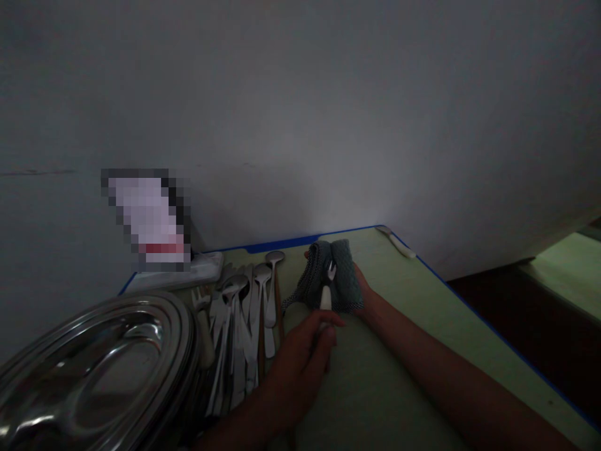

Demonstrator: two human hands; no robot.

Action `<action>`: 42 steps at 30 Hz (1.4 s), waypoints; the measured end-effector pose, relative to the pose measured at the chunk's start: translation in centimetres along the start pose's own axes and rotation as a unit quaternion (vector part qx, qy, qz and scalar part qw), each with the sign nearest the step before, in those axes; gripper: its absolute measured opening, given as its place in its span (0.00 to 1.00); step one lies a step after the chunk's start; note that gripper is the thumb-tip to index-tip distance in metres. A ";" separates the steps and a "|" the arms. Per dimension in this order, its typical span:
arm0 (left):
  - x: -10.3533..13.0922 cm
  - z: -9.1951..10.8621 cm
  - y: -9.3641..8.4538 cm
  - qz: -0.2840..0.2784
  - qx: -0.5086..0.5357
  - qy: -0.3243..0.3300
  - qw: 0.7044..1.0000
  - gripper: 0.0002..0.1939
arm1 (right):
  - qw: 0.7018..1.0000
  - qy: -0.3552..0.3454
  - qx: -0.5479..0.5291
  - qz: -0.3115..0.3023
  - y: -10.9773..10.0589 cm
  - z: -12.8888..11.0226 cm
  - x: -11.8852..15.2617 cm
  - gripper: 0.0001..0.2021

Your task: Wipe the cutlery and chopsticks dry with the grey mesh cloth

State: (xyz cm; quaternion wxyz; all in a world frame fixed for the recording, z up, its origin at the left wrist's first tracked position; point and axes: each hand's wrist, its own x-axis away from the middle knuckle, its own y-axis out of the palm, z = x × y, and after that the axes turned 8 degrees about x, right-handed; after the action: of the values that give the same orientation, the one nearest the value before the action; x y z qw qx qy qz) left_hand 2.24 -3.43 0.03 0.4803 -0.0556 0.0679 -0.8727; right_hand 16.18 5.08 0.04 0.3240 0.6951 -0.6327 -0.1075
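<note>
My left hand (305,354) pinches the white handle of a small fork (325,297), whose metal tines point away from me. Behind the tines lies a folded grey-green cloth (348,275). My right hand (364,294) is under and behind this cloth, holding it up, with most of its fingers hidden by the fabric. Left of my hands, several spoons, forks and knives (253,313) lie in a loose pile on the light green table (394,326).
A stack of oval metal trays (117,376) fills the near left. Behind it a blurred-out screen (145,216) stands by a white case (201,269) against the wall. One white-handled utensil (401,245) lies at the far right corner.
</note>
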 end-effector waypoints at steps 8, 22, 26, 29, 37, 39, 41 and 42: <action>0.0 0.2 0.1 -0.005 -0.011 -0.005 1.000 0.13 | 1.000 -0.029 0.001 0.007 -0.7 0.5 -0.5 0.10; -0.1 -0.4 0.1 0.003 0.034 0.016 0.999 0.13 | 0.998 -0.040 -0.040 0.024 -0.8 0.2 -0.8 0.19; -0.1 -0.2 0.1 0.002 0.037 0.016 0.999 0.13 | 0.998 -0.043 -0.052 0.012 -0.9 0.1 -0.7 0.20; -0.1 -0.2 0.1 0.007 0.034 0.015 0.999 0.13 | 0.998 -0.026 -0.054 0.001 -0.5 -0.1 -0.3 0.19; -0.1 -0.2 0.1 0.001 0.027 0.013 1.000 0.13 | 1.000 -0.024 -0.009 -0.009 -0.4 0.1 -0.2 0.17; -0.1 -0.2 0.1 -0.003 0.026 0.016 1.000 0.12 | 0.999 -0.035 -0.002 -0.014 -0.7 0.3 -0.3 0.16; -0.1 -0.2 0.1 -0.004 0.023 0.015 1.000 0.12 | 0.999 -0.039 0.005 -0.016 -1.0 0.5 -0.5 0.14; -0.1 -0.2 0.1 -0.003 0.022 0.013 1.000 0.12 | 0.999 -0.040 0.007 -0.015 -1.2 0.6 -0.6 0.14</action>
State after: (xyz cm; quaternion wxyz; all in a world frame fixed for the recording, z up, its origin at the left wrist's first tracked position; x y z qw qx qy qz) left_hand 2.35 -3.44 -0.23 0.4778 -0.0341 0.0552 -0.8761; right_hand 16.68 5.46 -1.29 0.2923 0.7020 -0.6351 -0.1359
